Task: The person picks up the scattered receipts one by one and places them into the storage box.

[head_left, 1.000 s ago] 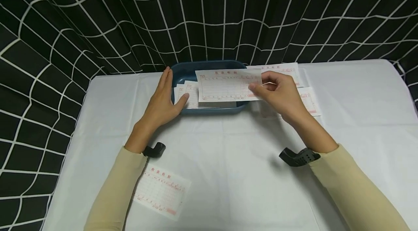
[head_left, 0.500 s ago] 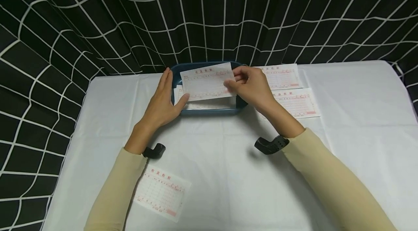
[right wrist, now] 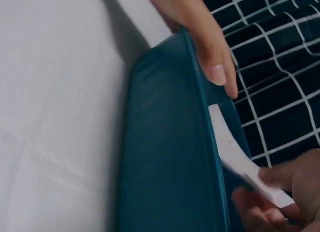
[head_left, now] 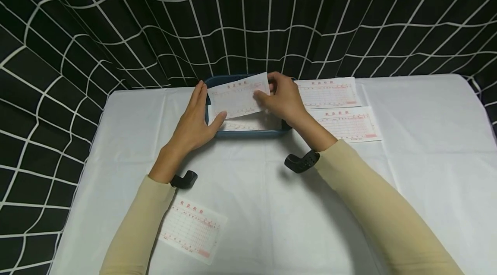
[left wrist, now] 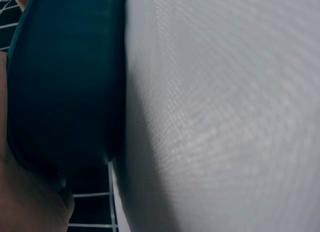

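Observation:
In the head view my right hand [head_left: 283, 98] pinches the right end of a white receipt slip [head_left: 237, 98] with red print. The slip is tilted over a dark blue plastic basin [head_left: 252, 134], its left part down inside. More white slips [head_left: 248, 125] lie in the basin beneath it. My left hand [head_left: 192, 119] rests on the basin's left end, fingers straight and thumb over the near rim. The right wrist view shows the right hand [right wrist: 285, 197] with the slip [right wrist: 240, 157] bent between thumb and fingers. In the left wrist view, the left hand [left wrist: 30, 197] touches the basin [left wrist: 70, 81].
Two receipt slips or stacks, an upper one [head_left: 328, 93] and a lower one [head_left: 345, 124], lie right of the basin. Another receipt slip [head_left: 192, 228] lies by the left forearm. White cloth [head_left: 264, 206] covers the table, and a black curtain with white grid lines [head_left: 248, 16] hangs behind.
My right hand has moved left with the receipt slip, bringing it from above the basin's right side down into its left part. The left hand has stayed at the basin's left end.

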